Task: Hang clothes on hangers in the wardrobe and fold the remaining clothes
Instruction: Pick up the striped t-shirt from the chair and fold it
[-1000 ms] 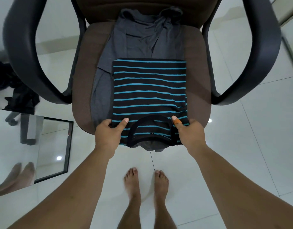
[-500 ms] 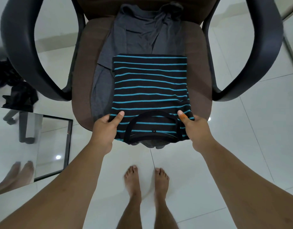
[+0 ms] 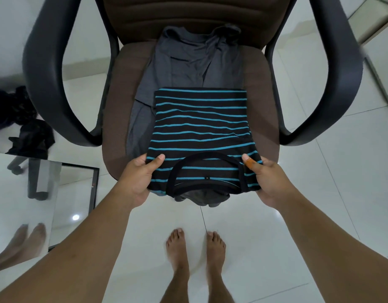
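A folded black shirt with teal stripes (image 3: 199, 125) lies on the brown seat of an office chair (image 3: 265, 119), its collar end toward me and lifted off the seat edge. My left hand (image 3: 138, 180) grips the collar end's left corner, thumb on top. Its right corner is gripped the same way by my right hand (image 3: 269, 180). A grey garment (image 3: 195, 60) is spread on the seat beneath the striped shirt and reaches up to the backrest; a bit of it hangs over the front edge.
The chair's black armrests (image 3: 46, 68) curve out on both sides. Dark clothes (image 3: 20, 119) lie heaped on the white tiled floor at the left. A black-framed mirror (image 3: 79, 193) lies on the floor at lower left. My bare feet (image 3: 195, 250) stand just before the chair.
Both hands have lifted the collar end of the striped shirt off the seat edge and drawn it toward me; the fabric now wrinkles in the middle. The view has tilted, showing more backrest.
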